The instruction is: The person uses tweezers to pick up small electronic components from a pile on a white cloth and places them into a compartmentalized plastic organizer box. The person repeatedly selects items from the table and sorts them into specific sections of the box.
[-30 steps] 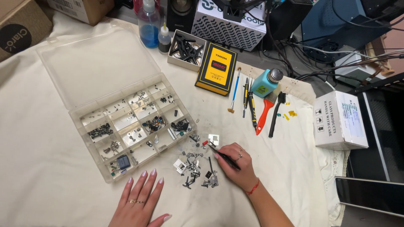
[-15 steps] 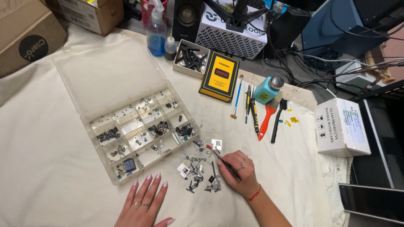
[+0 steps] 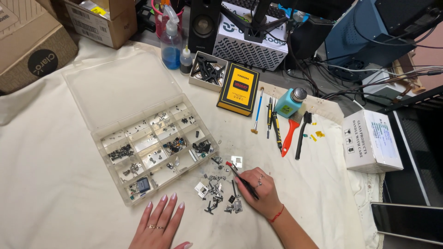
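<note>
Resting on the cloth-covered bench (image 3: 60, 184), the right hand (image 3: 258, 191) was closed around black tweezers (image 3: 242, 180), whose red tip was held over a pile of small metal parts (image 3: 217, 191) just beside the hand. The left hand (image 3: 159, 226) was laid flat with fingers spread, holding nothing, near the front edge of a clear compartment box (image 3: 152, 150) filled with small parts.
</note>
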